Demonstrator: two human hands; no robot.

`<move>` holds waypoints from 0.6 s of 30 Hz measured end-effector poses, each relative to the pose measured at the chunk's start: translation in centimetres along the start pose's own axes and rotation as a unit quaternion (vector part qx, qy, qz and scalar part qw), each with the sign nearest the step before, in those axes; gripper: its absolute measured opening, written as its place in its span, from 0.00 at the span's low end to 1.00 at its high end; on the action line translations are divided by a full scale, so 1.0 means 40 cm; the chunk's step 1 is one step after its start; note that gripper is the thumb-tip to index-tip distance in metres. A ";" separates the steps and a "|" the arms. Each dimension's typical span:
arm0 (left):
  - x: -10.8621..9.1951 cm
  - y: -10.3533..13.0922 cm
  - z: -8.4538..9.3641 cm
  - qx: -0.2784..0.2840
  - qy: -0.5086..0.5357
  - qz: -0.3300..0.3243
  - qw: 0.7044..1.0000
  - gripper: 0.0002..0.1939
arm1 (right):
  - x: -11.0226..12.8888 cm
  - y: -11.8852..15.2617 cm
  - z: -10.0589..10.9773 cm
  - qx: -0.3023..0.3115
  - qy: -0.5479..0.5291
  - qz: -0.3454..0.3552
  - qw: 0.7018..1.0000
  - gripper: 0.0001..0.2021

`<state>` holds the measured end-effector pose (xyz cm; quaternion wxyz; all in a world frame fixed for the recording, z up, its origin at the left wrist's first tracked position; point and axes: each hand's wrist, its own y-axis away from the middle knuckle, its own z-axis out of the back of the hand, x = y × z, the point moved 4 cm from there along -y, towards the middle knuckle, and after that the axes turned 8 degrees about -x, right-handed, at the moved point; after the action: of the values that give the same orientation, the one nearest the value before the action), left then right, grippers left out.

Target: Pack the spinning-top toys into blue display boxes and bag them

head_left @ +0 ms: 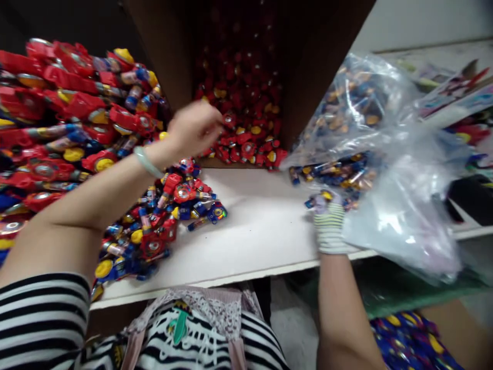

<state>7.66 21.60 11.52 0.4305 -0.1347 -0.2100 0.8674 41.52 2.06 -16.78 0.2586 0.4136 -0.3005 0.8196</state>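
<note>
My bare left hand (pixel 197 127), blurred and with fingers curled, is in front of a brown cardboard box (pixel 308 67) on its side. Red toy pieces (pixel 246 146) with round silver discs and yellow parts fill the box. Whatever the left fingers hold is hidden. My right hand (pixel 330 221) wears a striped glove and is at the mouth of a clear plastic bag (pixel 404 180). Its fingers close around a small blue-capped tube (pixel 309 203); more such tubes (pixel 339 172) spill from the bag.
On the left, a tall heap of red toys with tubes attached (pixel 77 108) slopes down to a smaller red and blue pile (pixel 150 231). These rest on a white tabletop (pixel 246 231). Below the right edge lie blue and yellow pieces (pixel 408 341). Printed card (pixel 450 92) stands far right.
</note>
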 end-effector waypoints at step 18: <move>-0.257 0.082 -0.575 0.307 0.098 -0.126 0.938 0.33 | 0.009 0.125 -0.128 0.196 -0.043 -0.039 0.979 0.27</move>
<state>21.04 17.27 -9.64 0.5754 -0.0532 0.0942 0.8107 35.30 2.31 -20.33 0.1914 0.5022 -0.1282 0.8335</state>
